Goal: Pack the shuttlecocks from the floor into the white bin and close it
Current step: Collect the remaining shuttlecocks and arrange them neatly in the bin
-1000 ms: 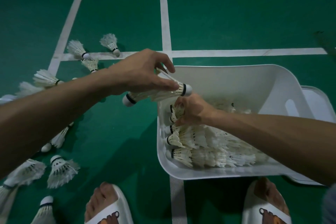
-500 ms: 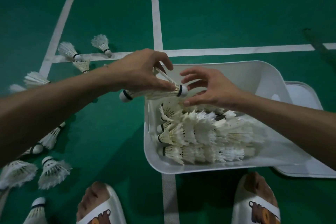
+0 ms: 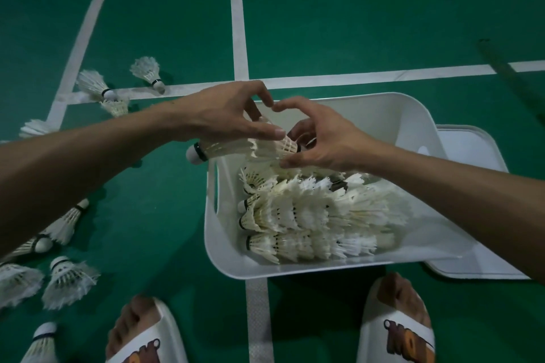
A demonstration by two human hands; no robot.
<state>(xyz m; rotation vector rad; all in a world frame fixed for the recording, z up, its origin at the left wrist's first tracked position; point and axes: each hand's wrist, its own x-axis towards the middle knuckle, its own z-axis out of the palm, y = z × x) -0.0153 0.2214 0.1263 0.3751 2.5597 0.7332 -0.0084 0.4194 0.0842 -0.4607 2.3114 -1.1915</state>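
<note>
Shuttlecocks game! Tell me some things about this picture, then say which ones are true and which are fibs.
1. The white bin already holds packed shuttlecocks lying in rows. True.
2. The lid is shut on the bin. False: it lies on the floor at the bin's right, and the bin is open.
3. The left hand holds a stack of shuttlecocks over the bin's left rim. True.
4. The right hand rests on the lid. False: its fingers curl round the stack's end.
5. No shuttlecocks remain outside. False: loose shuttlecocks lie on the floor left of the bin.
</note>
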